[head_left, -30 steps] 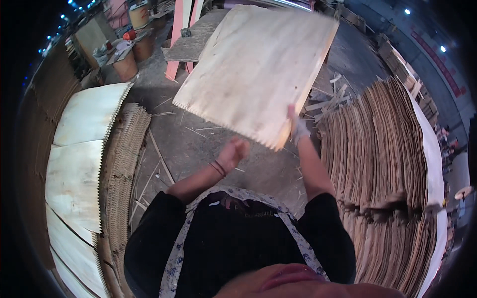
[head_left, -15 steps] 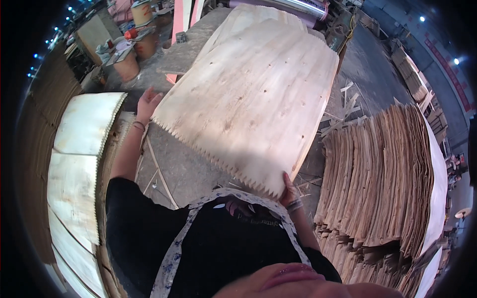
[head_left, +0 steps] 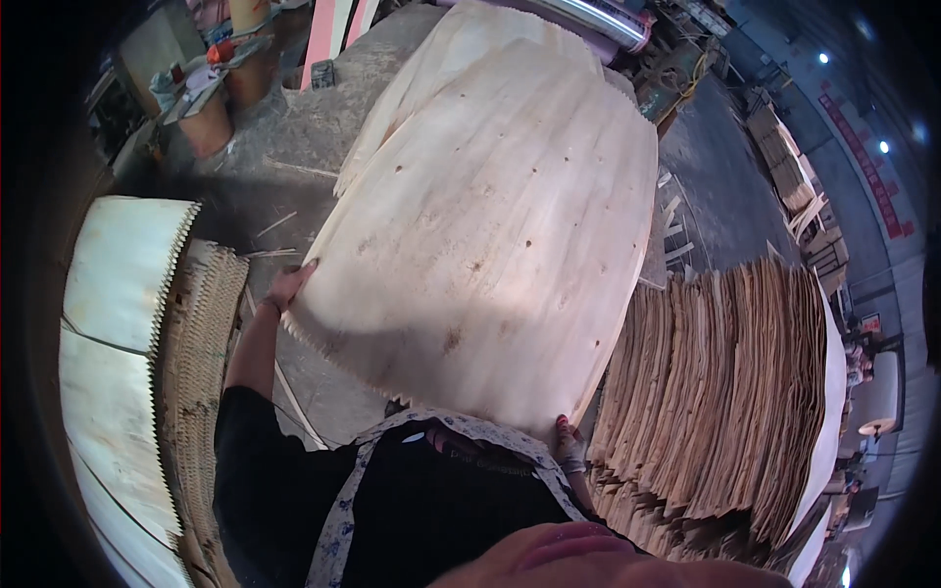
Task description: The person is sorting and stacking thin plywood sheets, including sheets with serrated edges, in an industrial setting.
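A wide, pale wood veneer sheet (head_left: 480, 235) with saw-toothed ends and small dark knots stretches in front of me, its near end close to my apron. My left hand (head_left: 286, 286) is closed on its left edge near the near corner. At the near right corner my right hand (head_left: 570, 449) grips the sheet, thumb on top and the other fingers mostly hidden. Part of another pale veneer sheet (head_left: 431, 61) shows beneath its far left side.
Tall stacks of brown veneer (head_left: 711, 392) stand close on my right. To the left are pale jagged-edged sheets (head_left: 118, 279) and a browner stack (head_left: 201, 343). A shiny roller (head_left: 603, 22) lies beyond the far end. Wood strips (head_left: 674, 230) litter the floor.
The veneer sheet has come nearer to me, its near end now lower in view. My left hand has gone from beside the sheet's corner to gripping its edge; my right hand keeps its hold.
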Demonstrator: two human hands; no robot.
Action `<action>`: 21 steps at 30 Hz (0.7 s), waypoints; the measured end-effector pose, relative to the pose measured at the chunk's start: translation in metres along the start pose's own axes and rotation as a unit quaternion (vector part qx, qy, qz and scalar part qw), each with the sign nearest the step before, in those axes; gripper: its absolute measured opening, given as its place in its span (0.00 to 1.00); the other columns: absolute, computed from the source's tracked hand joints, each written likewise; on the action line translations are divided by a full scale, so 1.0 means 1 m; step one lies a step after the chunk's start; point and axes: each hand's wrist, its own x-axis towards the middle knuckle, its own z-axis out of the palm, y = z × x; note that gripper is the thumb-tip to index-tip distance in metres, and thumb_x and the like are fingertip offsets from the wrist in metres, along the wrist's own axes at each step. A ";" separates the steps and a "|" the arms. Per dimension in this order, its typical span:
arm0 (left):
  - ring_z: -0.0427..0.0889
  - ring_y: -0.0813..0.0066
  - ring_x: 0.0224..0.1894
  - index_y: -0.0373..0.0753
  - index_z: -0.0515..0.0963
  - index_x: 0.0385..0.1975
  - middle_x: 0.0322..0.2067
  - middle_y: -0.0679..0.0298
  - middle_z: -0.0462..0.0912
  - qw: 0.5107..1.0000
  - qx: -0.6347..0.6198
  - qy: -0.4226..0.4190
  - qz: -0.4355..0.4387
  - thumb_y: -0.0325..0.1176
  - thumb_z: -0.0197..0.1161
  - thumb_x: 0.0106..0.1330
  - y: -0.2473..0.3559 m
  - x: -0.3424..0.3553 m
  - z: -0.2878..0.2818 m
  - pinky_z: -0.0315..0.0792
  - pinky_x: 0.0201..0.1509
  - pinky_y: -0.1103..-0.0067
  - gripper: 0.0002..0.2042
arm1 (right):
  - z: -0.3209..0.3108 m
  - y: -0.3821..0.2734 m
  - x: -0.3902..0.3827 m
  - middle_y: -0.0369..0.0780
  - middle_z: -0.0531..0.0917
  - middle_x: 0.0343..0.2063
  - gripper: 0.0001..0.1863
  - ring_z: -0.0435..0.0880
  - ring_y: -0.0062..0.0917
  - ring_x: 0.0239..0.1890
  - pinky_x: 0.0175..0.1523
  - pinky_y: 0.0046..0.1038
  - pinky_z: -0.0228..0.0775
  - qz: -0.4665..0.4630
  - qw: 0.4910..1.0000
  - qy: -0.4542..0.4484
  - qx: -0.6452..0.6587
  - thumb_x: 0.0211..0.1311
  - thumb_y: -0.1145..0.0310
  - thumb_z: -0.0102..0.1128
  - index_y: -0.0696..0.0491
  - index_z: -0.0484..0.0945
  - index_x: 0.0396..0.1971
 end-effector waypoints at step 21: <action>0.79 0.79 0.28 0.29 0.77 0.32 0.25 0.62 0.81 0.851 0.426 0.057 0.302 0.31 0.61 0.57 0.222 0.113 0.109 0.74 0.30 0.76 0.11 | 0.026 -0.340 0.310 0.41 0.81 0.38 0.28 0.78 0.23 0.38 0.43 0.23 0.69 -0.196 0.972 -0.129 -0.005 0.48 0.55 0.69 0.63 0.76 0.43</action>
